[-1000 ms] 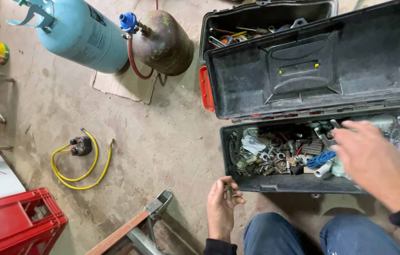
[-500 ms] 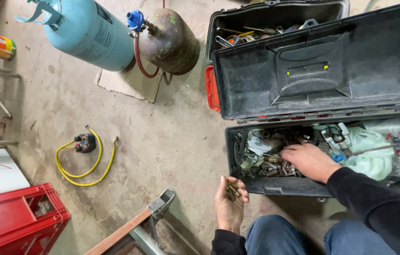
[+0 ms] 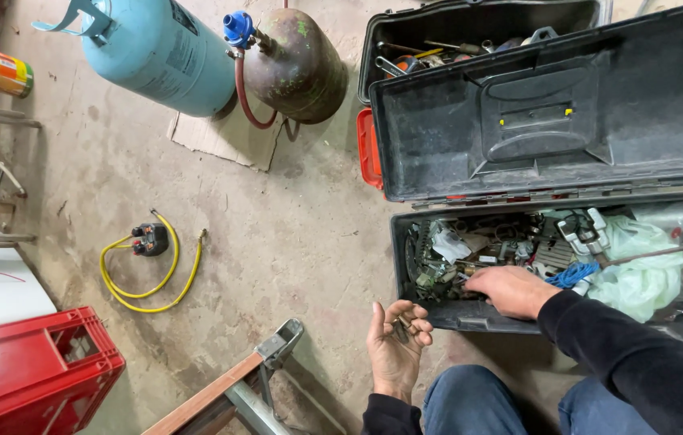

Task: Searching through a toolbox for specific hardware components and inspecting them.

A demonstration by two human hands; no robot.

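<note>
Right hand (image 3: 510, 290), over box's right end a second ago, now reaches low into left end of open black plastic toolbox (image 3: 430, 310), fingers curled down among loose metal fittings (image 3: 446, 266); grip not discernible. Picking through hardware evidently continues. Left hand (image 3: 395, 342) cupped palm-up just outside box front wall, fingers half open, cradling few small dark metal pieces (image 3: 402, 321). Box contents: tangled steel parts, blue cord (image 3: 571, 275), crumpled pale-green plastic bag (image 3: 639, 270). Floor: rough stained concrete (image 3: 277, 242).

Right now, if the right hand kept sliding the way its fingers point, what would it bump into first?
The right hand points left inside the open toolbox. It would probably first meet the jumble of small metal parts at that end, then the box's left wall, though depth is hard to judge.
</note>
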